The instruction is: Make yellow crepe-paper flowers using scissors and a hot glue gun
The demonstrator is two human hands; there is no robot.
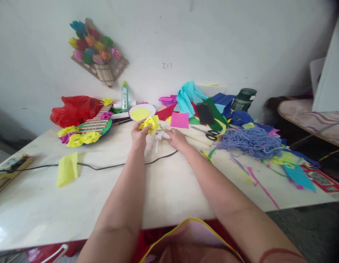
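Note:
Between the fingertips of my left hand point(139, 135) is a yellow crepe-paper flower point(150, 124), gathered into ruffles. Close beside it, my right hand point(176, 138) has its fingers around a small white tool that looks like a hot glue gun point(161, 136). Its narrow tip points at the flower, and whether the two touch is too small to tell. A black cable point(158, 159) runs across the table to my right hand. Just beyond the hands lie a pink paper square point(179, 120) and a white round piece with a yellow centre point(142, 111).
At left are a yellow paper sheet point(67, 169), a power strip point(12, 170) and a decorated round panel point(89, 126). A glue bottle point(124, 96) stands behind. To the right lie scissors point(211, 135), a phone point(204, 114), blue yarn point(248, 141) and a dark green bottle point(244, 99).

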